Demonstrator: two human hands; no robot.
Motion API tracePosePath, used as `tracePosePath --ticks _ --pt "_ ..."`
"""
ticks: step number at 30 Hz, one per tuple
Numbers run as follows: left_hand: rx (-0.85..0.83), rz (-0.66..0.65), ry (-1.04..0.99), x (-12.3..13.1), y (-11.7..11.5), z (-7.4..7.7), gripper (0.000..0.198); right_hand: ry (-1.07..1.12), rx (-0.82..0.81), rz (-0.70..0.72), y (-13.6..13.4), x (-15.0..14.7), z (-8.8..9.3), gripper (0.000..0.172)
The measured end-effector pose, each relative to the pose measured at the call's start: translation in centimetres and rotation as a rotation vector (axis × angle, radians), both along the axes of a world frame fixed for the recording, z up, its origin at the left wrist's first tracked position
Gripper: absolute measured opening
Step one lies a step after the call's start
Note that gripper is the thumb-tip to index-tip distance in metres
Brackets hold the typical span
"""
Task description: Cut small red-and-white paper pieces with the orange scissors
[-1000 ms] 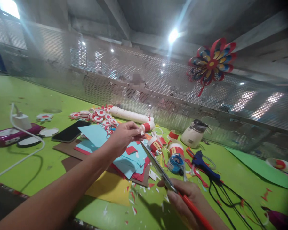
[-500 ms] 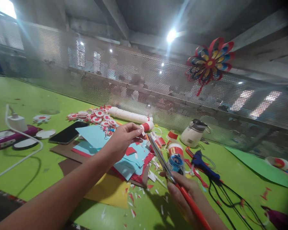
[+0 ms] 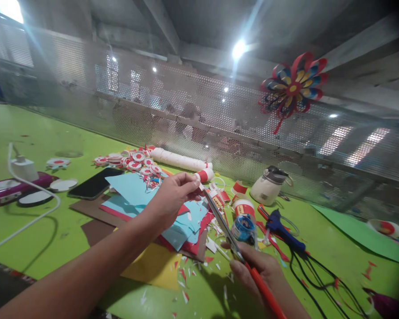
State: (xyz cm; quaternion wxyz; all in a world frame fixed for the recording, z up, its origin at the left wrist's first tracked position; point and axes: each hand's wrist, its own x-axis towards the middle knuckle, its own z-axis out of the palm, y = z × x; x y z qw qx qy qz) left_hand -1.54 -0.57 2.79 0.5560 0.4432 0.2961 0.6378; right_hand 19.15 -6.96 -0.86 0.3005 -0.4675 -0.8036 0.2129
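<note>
My left hand pinches a small white piece of paper between thumb and fingertips, above the stack of coloured sheets. Much of that piece is hidden by the fingers. In my right hand are scissors with long metal blades and red handles. Their tips point up and left, right beside the paper piece; whether they touch it I cannot tell. Beneath my left hand lie light blue sheets over red and brown ones. Small red and white scraps are scattered below the scissors.
Red-and-white paper discs are heaped behind my left hand, next to a white roll. Leftward lie a phone and a purple device with a cable. Rightward are paper cups, blue tape, a glue gun and a jug.
The scissor tips have come slightly up and left, closer to the paper piece. My left hand has shifted a little to the right, still pinching the paper.
</note>
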Motion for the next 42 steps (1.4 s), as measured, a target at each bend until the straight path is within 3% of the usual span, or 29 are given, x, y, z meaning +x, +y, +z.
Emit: tracePosePath --ticks 13,23,26,33,42 --pt "0.011 0.014 0.021 0.0 0.1 -0.1 0.017 -0.022 0.029 -0.035 0.0 0.0 -0.2 0.037" --pt "0.046 -0.042 0.091 -0.6 0.0 0.4 0.015 0.221 -0.283 0.068 -0.7 0.6 0.3 0.044" --pt "0.012 -0.106 0.057 -0.9 0.0 0.5 0.014 0.196 -0.317 0.023 -1.1 1.5 0.2 0.042" --pt "-0.066 -0.196 0.011 -1.3 0.1 0.2 0.011 0.166 -0.244 0.061 -1.7 1.7 0.6 0.042" --pt "0.004 -0.084 0.023 -0.8 0.0 0.4 0.011 0.15 -0.083 -0.039 -0.8 0.9 1.1 0.042"
